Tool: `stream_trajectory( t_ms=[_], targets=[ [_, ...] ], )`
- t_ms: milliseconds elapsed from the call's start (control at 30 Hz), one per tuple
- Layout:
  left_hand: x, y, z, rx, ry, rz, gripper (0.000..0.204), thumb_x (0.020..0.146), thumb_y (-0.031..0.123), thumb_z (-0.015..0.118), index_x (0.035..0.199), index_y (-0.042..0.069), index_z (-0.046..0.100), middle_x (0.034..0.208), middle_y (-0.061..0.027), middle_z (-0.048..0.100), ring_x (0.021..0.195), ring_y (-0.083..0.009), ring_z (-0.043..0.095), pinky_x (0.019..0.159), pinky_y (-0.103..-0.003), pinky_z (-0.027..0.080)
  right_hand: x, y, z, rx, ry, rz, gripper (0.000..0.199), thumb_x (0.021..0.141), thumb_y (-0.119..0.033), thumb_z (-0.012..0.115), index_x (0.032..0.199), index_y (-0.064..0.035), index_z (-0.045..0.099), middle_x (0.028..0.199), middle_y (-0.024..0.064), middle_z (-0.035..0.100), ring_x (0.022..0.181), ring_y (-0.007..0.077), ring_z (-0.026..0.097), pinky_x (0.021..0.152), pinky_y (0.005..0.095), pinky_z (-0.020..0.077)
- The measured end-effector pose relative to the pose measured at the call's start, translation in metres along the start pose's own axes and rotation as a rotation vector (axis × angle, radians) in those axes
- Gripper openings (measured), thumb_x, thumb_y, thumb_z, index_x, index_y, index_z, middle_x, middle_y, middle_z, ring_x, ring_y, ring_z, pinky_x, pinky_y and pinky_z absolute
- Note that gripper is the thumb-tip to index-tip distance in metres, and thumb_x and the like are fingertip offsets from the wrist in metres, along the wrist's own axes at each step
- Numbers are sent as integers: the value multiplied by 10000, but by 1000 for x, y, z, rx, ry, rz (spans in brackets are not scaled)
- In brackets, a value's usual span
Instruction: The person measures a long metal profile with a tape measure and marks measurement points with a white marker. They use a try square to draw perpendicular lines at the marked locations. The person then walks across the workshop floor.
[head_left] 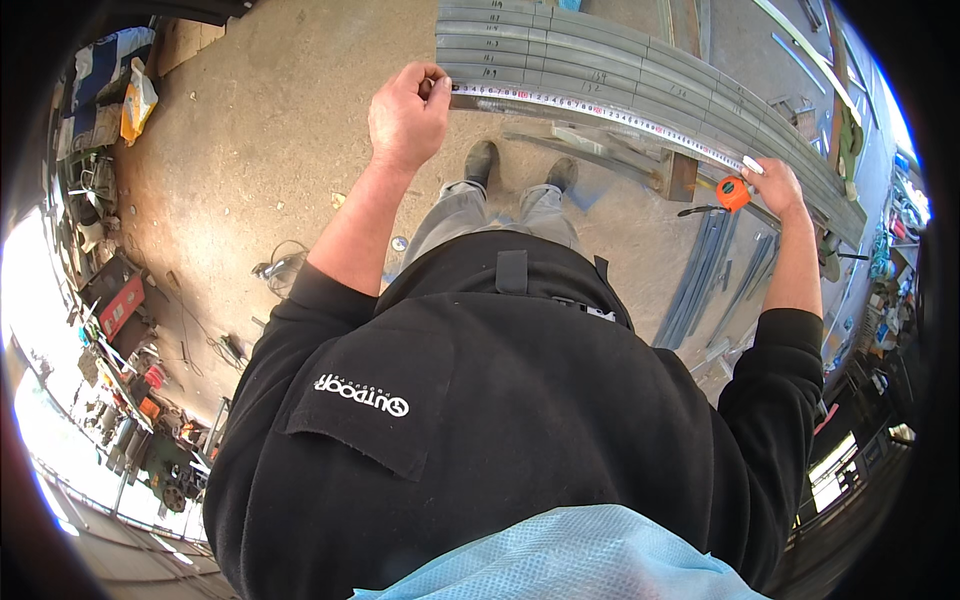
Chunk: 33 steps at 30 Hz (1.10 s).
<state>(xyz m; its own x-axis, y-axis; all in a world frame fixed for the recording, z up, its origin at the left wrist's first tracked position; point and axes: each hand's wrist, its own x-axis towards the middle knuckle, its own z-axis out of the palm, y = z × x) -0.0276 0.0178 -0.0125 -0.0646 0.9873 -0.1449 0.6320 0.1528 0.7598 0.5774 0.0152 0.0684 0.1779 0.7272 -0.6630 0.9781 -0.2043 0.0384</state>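
Observation:
A steel tape measure blade [600, 108] lies stretched along the nearest of several grey metal bars [600, 55], which rest side by side and carry dark handwritten marks. At the bars' left end, my left hand [408, 118] is closed, thumb and fingers pinching the tip of the blade. Further right, my right hand [775, 187] is closed by the blade, with a short white stick [752, 165] like a marker or chalk showing at its fingers. Just beside that hand is the orange tape measure case [733, 194], with a black strap hanging from it. Exactly how the fingers grip the case is hidden.
Below the bars stands a metal support [680, 178]. More long metal strips [695, 285] lie on the floor at right. Cables [283, 262] lie on the floor at left, and tools and clutter [130, 400] line the left side. A yellow-and-white bag [138, 103] sits upper left.

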Motion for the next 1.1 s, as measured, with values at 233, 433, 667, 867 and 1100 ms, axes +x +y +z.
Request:
stream_trajectory(
  t_ms=[233,433,667,867,1100],
  targets=[
    [1,-4,1,-37,9,62,143,1020,176,757,1084,48,768,871,-60,738,756,-162,671,746,-342,561,3,5,2,2,-7,16,350,994,-427,771,1051,-86,831,855,140,782,847,320,765,804,468,553],
    [2,-5,1,-38,18,77,147,1025,178,747,1075,41,759,889,-70,739,776,-178,677,758,-352,561,5,8,3,-7,-6,-5,347,992,-431,773,1055,-96,837,861,134,789,854,321,769,813,472,561],
    [3,-6,2,-78,19,97,101,988,187,749,1019,92,758,880,-88,710,801,-296,678,736,-436,551,6,10,2,-16,-17,-6,351,989,-434,771,1075,-102,845,863,127,793,857,311,771,820,460,565],
    [3,-8,3,-101,14,89,100,986,185,755,1022,92,760,884,-82,713,798,-279,682,733,-427,552,10,19,5,22,-21,-13,357,987,-432,770,1070,-93,843,858,127,793,857,305,773,826,452,567],
    [1,-7,4,-86,16,77,103,993,193,760,1034,99,767,909,-73,719,803,-267,688,744,-416,560,11,25,9,49,-8,-11,362,983,-420,779,1039,-65,829,841,131,786,828,294,767,814,445,566]
  ],
)
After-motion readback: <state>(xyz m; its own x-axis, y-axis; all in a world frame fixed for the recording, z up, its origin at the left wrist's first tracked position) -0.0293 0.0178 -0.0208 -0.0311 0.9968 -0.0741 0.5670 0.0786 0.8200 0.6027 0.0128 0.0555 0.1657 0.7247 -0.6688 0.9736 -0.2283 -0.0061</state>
